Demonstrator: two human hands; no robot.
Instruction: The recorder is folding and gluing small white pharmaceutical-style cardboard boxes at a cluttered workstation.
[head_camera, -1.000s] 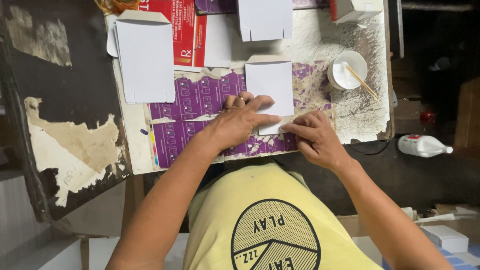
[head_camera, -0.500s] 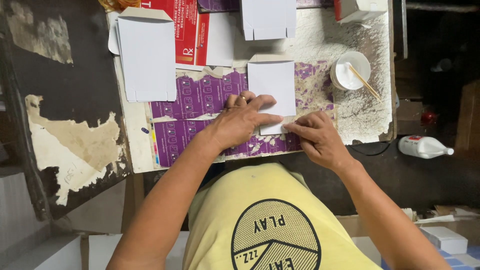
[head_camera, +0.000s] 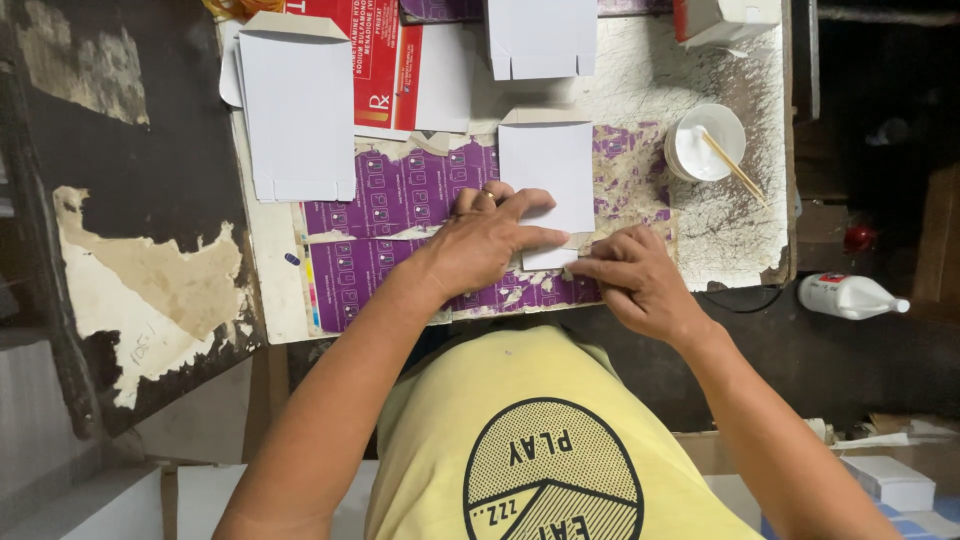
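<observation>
In the head view, near the middle of the frame, the left hand lies flat with fingers spread, pressing on the lower part of a white folded carton. Just to its right, the right hand pinches the carton's bottom flap between curled fingertips. The carton rests on a purple printed sheet. At upper right stands a white bowl with a stick; a larger white carton lies upper left.
</observation>
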